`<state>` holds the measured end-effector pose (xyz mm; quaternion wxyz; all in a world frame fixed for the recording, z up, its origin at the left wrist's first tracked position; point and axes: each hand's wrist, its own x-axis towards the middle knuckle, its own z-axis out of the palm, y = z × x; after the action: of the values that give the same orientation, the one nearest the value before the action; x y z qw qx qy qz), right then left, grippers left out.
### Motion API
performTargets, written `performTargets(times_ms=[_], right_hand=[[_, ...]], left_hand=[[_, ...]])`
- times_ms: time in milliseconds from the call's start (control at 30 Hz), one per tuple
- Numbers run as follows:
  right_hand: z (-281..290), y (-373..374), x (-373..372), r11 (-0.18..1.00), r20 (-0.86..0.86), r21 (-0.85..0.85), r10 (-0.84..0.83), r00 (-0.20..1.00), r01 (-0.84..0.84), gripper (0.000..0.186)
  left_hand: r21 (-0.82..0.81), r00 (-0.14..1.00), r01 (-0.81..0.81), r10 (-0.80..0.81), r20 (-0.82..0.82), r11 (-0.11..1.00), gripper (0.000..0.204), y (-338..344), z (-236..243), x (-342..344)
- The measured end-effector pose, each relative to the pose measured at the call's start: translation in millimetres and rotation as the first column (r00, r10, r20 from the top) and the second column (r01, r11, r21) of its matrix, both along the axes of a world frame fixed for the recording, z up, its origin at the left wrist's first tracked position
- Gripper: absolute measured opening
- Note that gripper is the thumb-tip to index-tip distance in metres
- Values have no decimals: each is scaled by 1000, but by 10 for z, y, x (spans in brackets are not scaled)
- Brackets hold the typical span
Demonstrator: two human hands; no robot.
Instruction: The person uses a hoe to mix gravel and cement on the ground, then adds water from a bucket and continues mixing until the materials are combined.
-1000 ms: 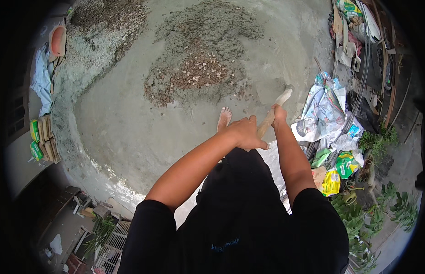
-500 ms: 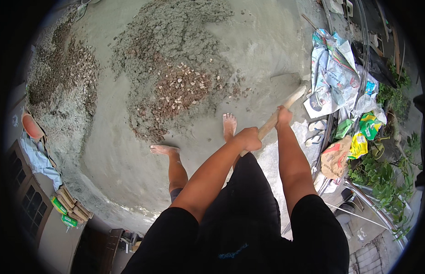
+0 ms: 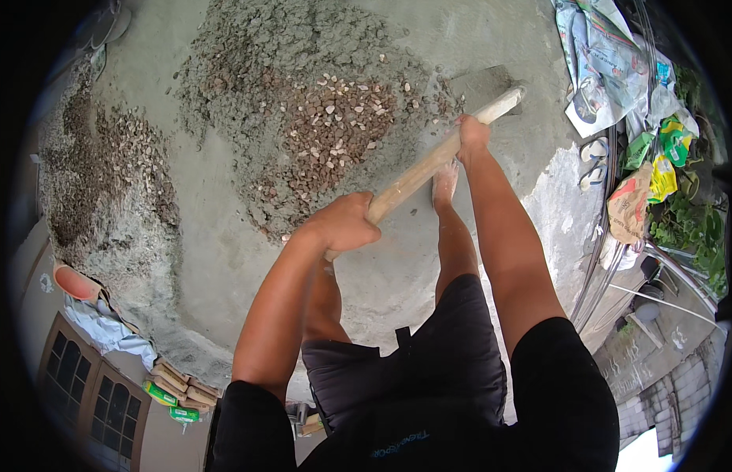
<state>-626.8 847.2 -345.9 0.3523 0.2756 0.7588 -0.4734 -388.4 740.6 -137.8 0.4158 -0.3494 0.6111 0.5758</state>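
Observation:
A hoe with a pale wooden handle (image 3: 417, 181) slants across in front of me, its upper end toward the far right. My left hand (image 3: 344, 222), closed, wraps the handle near its lower end. Higher up, my right hand (image 3: 473, 135) grips it with fingers closed around the wood. The flat grey hoe blade (image 3: 474, 85) lies on the wet cement surface, just right of the pile. That pile is grey wet concrete mix (image 3: 256, 102), with brown and whitish gravel (image 3: 334, 126) on its near side. My right bare foot (image 3: 444, 182) stands near the pile; my left arm hides the other.
A gravel and powder heap (image 3: 118, 181) lies at the left, near an orange tub (image 3: 76, 283) and stacked bags (image 3: 177, 387). On the right are crumpled plastic sacks (image 3: 610, 67), sandals (image 3: 593, 164), a brown paper bag (image 3: 629, 206) and long dark rods (image 3: 598, 275).
Both hands have moved left and forward with the hoe, the left hand farther. The blade is closer to the pile's gravel. My view has shifted, and my left foot is now hidden.

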Motion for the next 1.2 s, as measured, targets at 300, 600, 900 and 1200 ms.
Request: performTargets(times_ms=[300, 600, 900, 1200], right_hand=[[1338, -399, 2113, 913, 343, -267, -210, 916, 310, 36], [2191, -233, 2890, 907, 731, -256, -45, 681, 335, 30], [490, -187, 142, 985, -58, -91, 143, 988, -148, 51], [-261, -927, 916, 984, -23, -51, 169, 985, -170, 42]], left_hand=[[-369, 968, 248, -219, 119, 896, 31, -383, 1599, 1719], [-558, 968, 12, 131, 216, 830, 18, 761, 2186, 2853], [-248, 968, -240, 213, -133, 938, 30, 779, 169, 573], [-212, 981, -146, 114, -158, 966, 37, -444, -179, 1428]])
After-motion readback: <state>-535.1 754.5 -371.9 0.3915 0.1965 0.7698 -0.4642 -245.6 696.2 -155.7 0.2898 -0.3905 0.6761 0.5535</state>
